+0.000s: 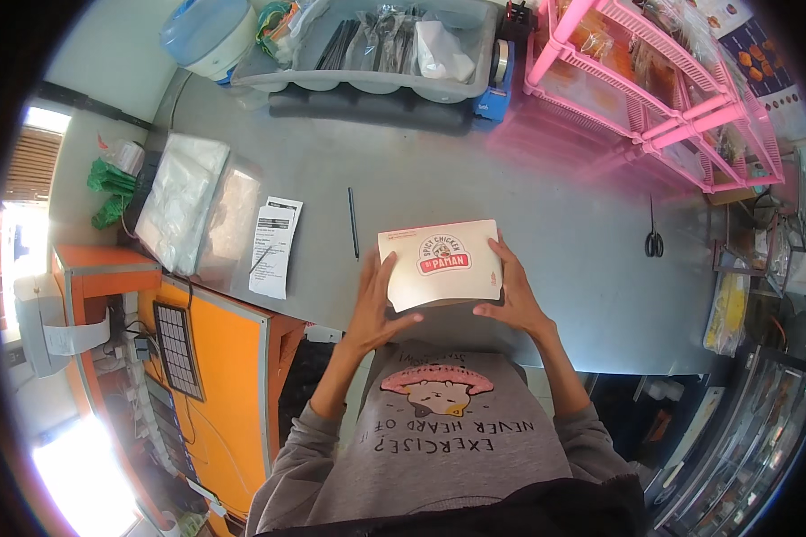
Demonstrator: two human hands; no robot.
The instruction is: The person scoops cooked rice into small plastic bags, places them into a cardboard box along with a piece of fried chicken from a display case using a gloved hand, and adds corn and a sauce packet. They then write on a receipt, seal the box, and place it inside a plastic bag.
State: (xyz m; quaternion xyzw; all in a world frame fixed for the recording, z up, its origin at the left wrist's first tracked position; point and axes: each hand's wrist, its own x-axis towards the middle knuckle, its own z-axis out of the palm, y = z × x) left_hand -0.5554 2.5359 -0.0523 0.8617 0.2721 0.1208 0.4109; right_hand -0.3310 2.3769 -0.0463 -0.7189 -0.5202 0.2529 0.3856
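A white cardboard food box [443, 265] with a printed logo lies before me near the front edge of the metal table. My left hand [376, 295] is at its left side, fingers along the edge and thumb apart below. At its right side is my right hand [516, 288], the fingertips at the upper right corner and the thumb near the lower edge. Both hands frame the box between them. A dark pencil or thin stick [353, 223] lies to the left of the box. Further left are printed paper slips [273, 252].
Black-handled scissors [653, 241] lie at the right. A stack of clear plastic bags [185, 201] sits at the left. Along the back stand a grey cutlery tray [389, 84], a blue tape dispenser [497, 87] and a pink plastic rack [618, 101]. The metal table [577, 295] has a curved-looking front edge.
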